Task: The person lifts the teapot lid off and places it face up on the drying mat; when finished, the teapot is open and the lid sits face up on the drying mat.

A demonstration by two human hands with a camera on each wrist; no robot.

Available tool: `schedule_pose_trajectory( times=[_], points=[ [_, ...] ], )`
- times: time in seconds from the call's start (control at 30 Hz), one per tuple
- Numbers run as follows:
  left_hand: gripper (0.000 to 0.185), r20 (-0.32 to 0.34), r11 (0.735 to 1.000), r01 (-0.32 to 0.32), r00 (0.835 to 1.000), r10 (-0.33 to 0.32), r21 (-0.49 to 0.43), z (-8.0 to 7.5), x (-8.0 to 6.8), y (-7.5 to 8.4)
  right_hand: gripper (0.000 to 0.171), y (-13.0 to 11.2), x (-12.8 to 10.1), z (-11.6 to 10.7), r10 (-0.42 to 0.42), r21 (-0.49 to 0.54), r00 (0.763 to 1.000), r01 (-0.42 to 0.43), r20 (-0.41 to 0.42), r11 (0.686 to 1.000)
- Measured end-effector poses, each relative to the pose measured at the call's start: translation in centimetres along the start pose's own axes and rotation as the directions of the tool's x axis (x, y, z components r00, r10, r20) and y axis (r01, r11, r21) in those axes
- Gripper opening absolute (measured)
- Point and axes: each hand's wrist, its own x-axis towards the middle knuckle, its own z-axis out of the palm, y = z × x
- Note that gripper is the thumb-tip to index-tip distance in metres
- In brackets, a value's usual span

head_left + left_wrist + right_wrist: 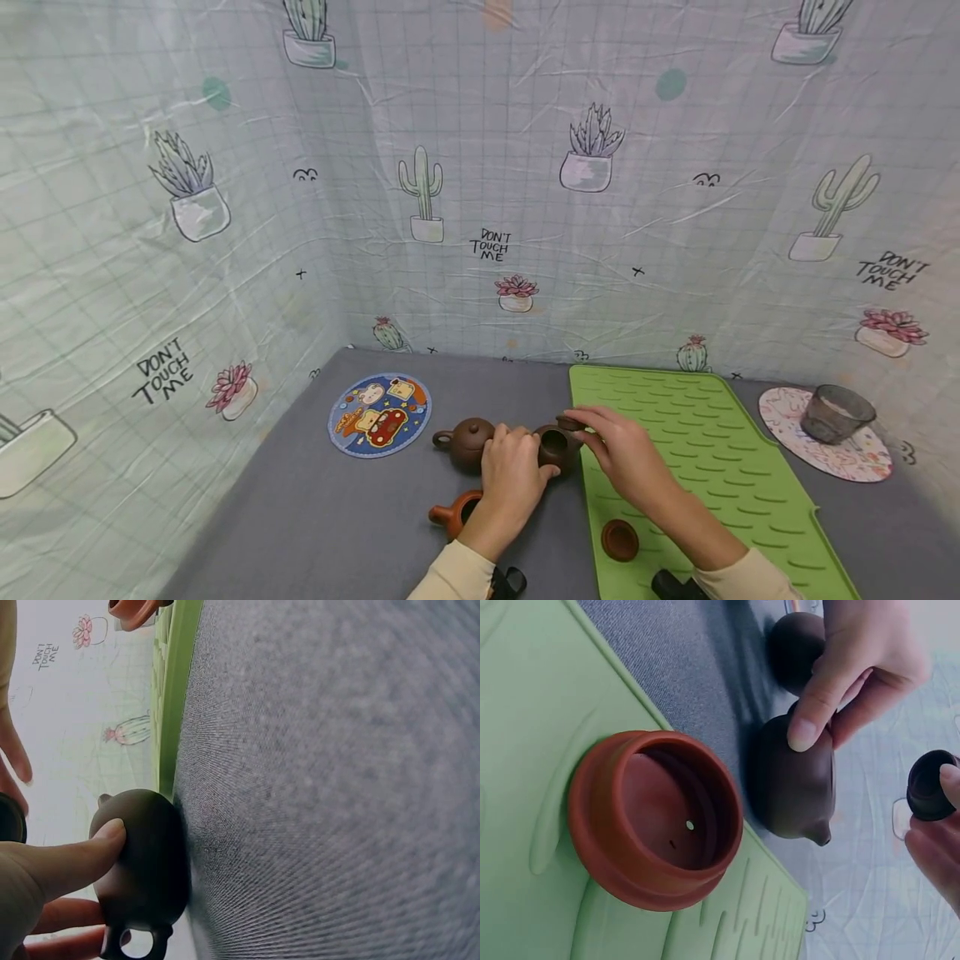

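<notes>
The dark lid (932, 784) is pinched in the right hand (622, 454) fingertips, just above the open dark teapot (556, 448); that teapot, standing on the grey cloth (300, 508) at the green mat (720, 467) edge, is gripped by the left hand (510, 479); an orange lid (619, 539) lies upturned on the mat.

Three small clay teapots are counted beside the green ribbed silicone mat (720, 467): two dark brown ones, the lidded (467, 442) and the open (557, 448), at its left edge, and one orange-brown pot (454, 513) nearer the person. Two loose lids are seen: a dark brown lid (570, 423) above that edge and an orange-brown lid (620, 539) on the mat. Two round coasters are counted, a blue cartoon one (379, 414) left of the mat and a pale pink patterned one (862, 458) right of it, and on the latter one grey glass cup (836, 413). Two hands are seen.
</notes>
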Motion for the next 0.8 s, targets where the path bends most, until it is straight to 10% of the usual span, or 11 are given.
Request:
schedule_pose_trajectory(
  times=[0.8],
  points=[
    [0.044,-0.04,1.0,-0.004,0.999,0.003,-0.017,-0.1,-0.1,-0.1,0.016,1.0,-1.3,-1.1,0.106,0.053,0.994,-0.106,0.007,0.993]
  ],
)
